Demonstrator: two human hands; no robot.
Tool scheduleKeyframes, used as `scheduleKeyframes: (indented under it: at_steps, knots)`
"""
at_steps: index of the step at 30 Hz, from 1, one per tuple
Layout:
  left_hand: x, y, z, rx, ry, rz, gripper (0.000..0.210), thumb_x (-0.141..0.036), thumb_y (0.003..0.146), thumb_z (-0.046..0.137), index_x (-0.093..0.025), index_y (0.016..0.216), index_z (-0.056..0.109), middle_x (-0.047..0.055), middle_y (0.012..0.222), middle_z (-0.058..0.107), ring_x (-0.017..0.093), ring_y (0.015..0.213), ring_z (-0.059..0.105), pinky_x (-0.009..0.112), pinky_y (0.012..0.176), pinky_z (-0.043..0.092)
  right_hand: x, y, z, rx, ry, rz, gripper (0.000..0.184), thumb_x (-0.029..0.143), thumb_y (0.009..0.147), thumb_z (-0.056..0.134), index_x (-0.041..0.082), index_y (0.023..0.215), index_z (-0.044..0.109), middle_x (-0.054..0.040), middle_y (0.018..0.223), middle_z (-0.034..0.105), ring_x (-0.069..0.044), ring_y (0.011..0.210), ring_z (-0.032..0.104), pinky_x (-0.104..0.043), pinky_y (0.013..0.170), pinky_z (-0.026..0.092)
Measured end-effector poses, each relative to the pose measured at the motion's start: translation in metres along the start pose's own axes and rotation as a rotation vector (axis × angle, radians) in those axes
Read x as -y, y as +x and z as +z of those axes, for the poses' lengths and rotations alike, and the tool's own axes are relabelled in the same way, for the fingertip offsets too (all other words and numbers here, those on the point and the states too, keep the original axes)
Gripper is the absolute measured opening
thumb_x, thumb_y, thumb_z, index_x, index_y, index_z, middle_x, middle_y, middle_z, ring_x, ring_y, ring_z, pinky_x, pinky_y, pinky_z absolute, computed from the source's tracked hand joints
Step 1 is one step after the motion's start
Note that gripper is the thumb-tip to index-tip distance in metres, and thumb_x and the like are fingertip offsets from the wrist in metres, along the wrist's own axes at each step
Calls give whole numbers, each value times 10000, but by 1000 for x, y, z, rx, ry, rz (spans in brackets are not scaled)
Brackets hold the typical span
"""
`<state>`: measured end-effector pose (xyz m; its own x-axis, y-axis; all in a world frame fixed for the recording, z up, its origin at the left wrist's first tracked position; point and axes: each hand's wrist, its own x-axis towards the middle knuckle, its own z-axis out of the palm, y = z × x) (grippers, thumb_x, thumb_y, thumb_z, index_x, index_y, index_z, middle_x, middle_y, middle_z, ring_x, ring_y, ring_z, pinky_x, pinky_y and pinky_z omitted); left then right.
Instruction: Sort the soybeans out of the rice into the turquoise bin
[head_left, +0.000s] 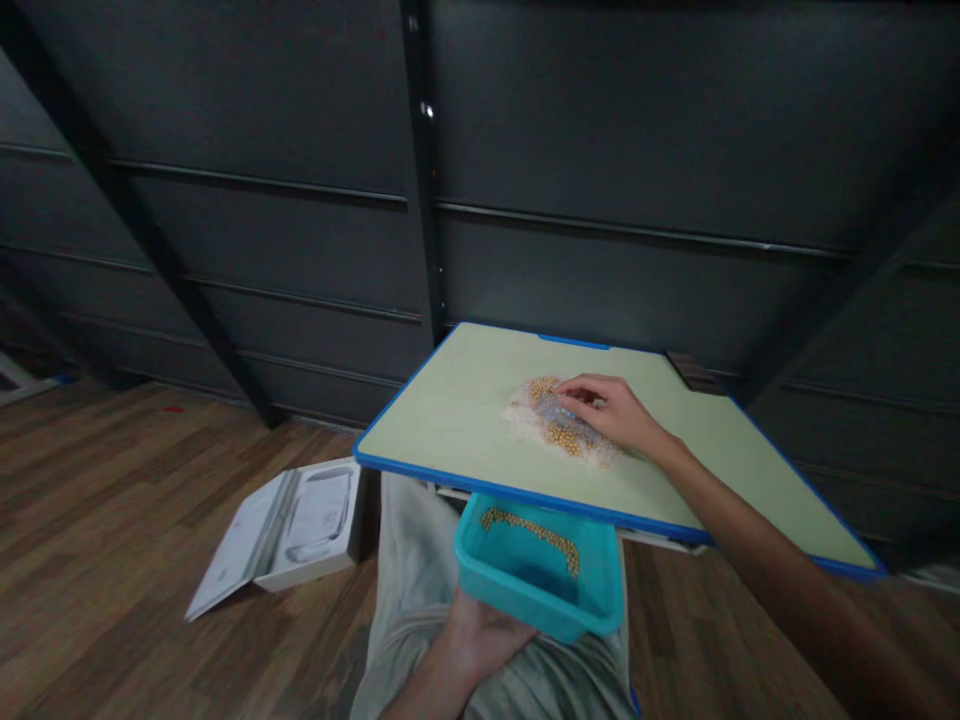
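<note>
A teal plastic tub (540, 560) rests at my lap, just below the table's front edge. Small gold beads (529, 527) lie in a curved line along its far and right inner side. Under the tub, my left hand (480, 640) grips its base, fingers partly hidden. On the pale green table (442, 420) spreads a pile of small gold beads (564, 438) mixed with whitish grains (521, 425) and a greyish patch (553, 408). My right hand (600, 405) is at this pile, its fingers bent and pinched together over the grey patch; what is between the fingertips is too small to tell.
A blue rim edges the table. A dark flat object (696, 373) lies at its far right edge. Left on the wooden floor stands an opened white box (319, 515) with its lid folded out. A dark panelled wall (600, 120) rises behind the table.
</note>
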<state>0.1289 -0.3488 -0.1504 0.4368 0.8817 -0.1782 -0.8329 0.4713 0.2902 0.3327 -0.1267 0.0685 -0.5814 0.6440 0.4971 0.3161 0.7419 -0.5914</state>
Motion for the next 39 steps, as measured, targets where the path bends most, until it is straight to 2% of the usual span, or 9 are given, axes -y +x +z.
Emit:
scheduleKeyframes:
  at_steps: [7, 13, 15, 18, 21, 26, 32, 36, 39]
  knots:
    - [-12, 2, -10, 39, 73, -2, 359, -481, 996, 953, -256, 1274, 923, 138, 1382, 956, 444, 1684, 663, 670, 1450, 470, 1, -5, 5, 27, -41, -17, 185, 338, 1108, 810, 267, 1155, 973, -102, 1196, 960, -280, 1057, 865, -439, 1016, 669]
    - [-16, -2, -7, -9, 44, 47, 387, -427, 964, 985, -239, 1296, 920, 144, 1370, 959, 450, 1655, 692, 686, 1444, 486, 7, -7, 12, 50, -53, -64, 176, 318, 1144, 804, 297, 1190, 972, -94, 1236, 959, -290, 1133, 876, -484, 1115, 667]
    - [-17, -5, 0, -39, 46, 53, 414, -408, 999, 945, -253, 1381, 906, 128, 1412, 950, 439, 1664, 689, 679, 1443, 492, 7, -7, 12, 57, -65, -81, 178, 318, 1153, 801, 302, 1205, 970, -98, 1246, 959, -299, 1160, 878, -499, 1141, 663]
    - [-19, -8, 10, -46, 44, 47, 566, -371, 1038, 891, -260, 1588, 815, 136, 1437, 940, 444, 1655, 700, 707, 1431, 500, 7, -8, 14, 71, -81, -84, 178, 322, 1156, 805, 311, 1225, 968, -89, 1246, 961, -306, 1177, 877, -514, 1156, 662]
    - [-20, -8, 15, -38, 36, 46, 640, -368, 1056, 867, -272, 1678, 751, 146, 1446, 933, 460, 1628, 723, 746, 1422, 498, 7, -9, 15, 83, -85, -72, 176, 321, 1152, 812, 312, 1230, 969, -82, 1241, 962, -303, 1164, 875, -509, 1144, 665]
    - [-18, -6, 11, -29, 51, 55, 601, -388, 1035, 887, -269, 1617, 795, 136, 1414, 945, 439, 1628, 727, 716, 1435, 491, 8, -9, 17, 94, -61, -39, 184, 333, 1149, 809, 290, 1233, 967, -88, 1223, 960, -284, 1085, 870, -466, 1043, 670]
    - [-17, -7, 13, -40, 63, 58, 483, -401, 1050, 869, -260, 1511, 863, 129, 1363, 962, 440, 1640, 716, 708, 1434, 498, 11, -10, 18, 102, -65, -28, 168, 333, 1141, 825, 317, 1215, 975, -83, 1229, 961, -301, 1121, 866, -493, 1064, 659]
    - [-17, -7, 14, -12, 71, 48, 429, -450, 1010, 921, -260, 1395, 907, 135, 1381, 958, 448, 1687, 669, 704, 1451, 478, 12, -10, 19, 106, -65, -33, 168, 348, 1138, 831, 313, 1213, 977, -82, 1197, 959, -296, 1076, 857, -477, 1015, 662]
    - [-18, -8, 15, -17, 66, 47, 379, -451, 1030, 898, -261, 1358, 919, 142, 1420, 945, 455, 1695, 659, 716, 1448, 476, 14, -11, 19, 119, -52, -44, 174, 354, 1138, 824, 312, 1210, 976, -78, 1174, 958, -289, 1038, 847, -460, 972, 661]
